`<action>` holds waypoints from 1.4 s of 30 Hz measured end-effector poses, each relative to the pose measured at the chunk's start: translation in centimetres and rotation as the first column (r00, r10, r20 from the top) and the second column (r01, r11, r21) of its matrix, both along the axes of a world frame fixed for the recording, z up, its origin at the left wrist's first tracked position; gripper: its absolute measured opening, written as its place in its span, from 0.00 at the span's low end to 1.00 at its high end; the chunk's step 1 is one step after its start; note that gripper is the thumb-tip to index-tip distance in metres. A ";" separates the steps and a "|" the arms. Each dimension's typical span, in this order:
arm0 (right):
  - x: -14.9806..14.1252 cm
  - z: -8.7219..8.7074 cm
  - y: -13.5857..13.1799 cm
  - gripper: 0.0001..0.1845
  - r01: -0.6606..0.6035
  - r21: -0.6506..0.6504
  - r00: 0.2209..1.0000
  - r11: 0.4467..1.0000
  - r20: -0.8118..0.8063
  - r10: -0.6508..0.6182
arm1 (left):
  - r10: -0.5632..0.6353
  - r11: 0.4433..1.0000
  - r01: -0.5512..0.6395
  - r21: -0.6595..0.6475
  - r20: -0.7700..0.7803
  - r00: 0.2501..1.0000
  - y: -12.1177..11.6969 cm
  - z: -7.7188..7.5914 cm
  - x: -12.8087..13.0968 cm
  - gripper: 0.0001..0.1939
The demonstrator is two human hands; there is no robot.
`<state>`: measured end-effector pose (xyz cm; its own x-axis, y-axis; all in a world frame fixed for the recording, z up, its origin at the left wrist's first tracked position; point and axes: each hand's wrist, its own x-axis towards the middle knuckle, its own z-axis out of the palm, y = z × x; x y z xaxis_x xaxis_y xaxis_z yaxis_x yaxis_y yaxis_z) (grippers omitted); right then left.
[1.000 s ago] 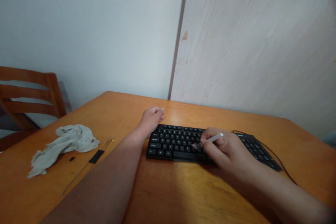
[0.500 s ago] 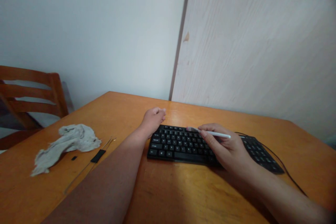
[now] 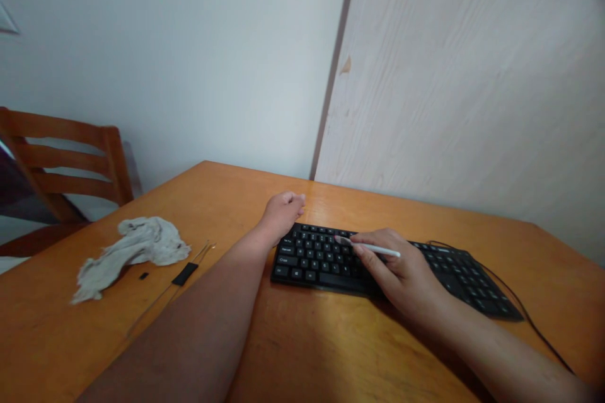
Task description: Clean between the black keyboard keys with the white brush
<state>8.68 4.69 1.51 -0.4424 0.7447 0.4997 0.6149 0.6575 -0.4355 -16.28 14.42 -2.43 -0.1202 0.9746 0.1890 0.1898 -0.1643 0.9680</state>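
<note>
A black keyboard (image 3: 326,258) lies on the wooden table, slightly angled. My right hand (image 3: 392,264) is over its middle and pinches a small brush (image 3: 378,250) with a white handle. The brush's tip points left and meets the upper rows of keys. My left hand (image 3: 285,211) sits at the keyboard's far left corner with its fingers curled closed. Whatever those fingers may hold is hidden. The right hand and wrist cover part of the keys.
A crumpled whitish cloth (image 3: 142,242) lies on the left of the table (image 3: 302,340). Near it are a small black piece (image 3: 144,276) and a black tool with thin wires (image 3: 184,274). A cable (image 3: 524,308) runs off right. A wooden chair (image 3: 70,157) stands at left.
The view has shifted, so everything sits a little further right. My right hand has moved the brush slightly left and nearer over the keys. My left hand stays at the corner.
</note>
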 end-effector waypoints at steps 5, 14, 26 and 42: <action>0.0 1.0 -0.7 0.10 -0.018 -0.029 0.997 0.999 0.069 0.020 | -0.001 1.000 0.001 0.004 0.007 1.000 0.0 0.1 0.1 0.16; 0.0 2.2 -1.6 0.08 -0.023 -0.024 0.991 0.999 0.134 0.026 | 0.010 1.000 -0.010 0.011 -0.009 1.000 0.2 -0.1 0.1 0.16; 0.1 3.4 -2.3 0.09 -0.046 -0.094 0.986 0.994 0.154 0.060 | 0.014 1.000 -0.013 0.017 -0.036 0.999 0.3 -0.2 -0.1 0.17; 1.5 3.2 -0.3 0.17 0.027 -0.329 0.926 0.944 -0.348 -0.148 | -0.078 0.987 0.100 0.126 -0.165 0.983 -0.9 2.8 1.2 0.17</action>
<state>10.20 4.41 4.73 -0.2009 0.9158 0.3477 0.4226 0.4012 -0.8127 -15.06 13.48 0.40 0.0081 0.9447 0.3277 0.3185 -0.3131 0.8947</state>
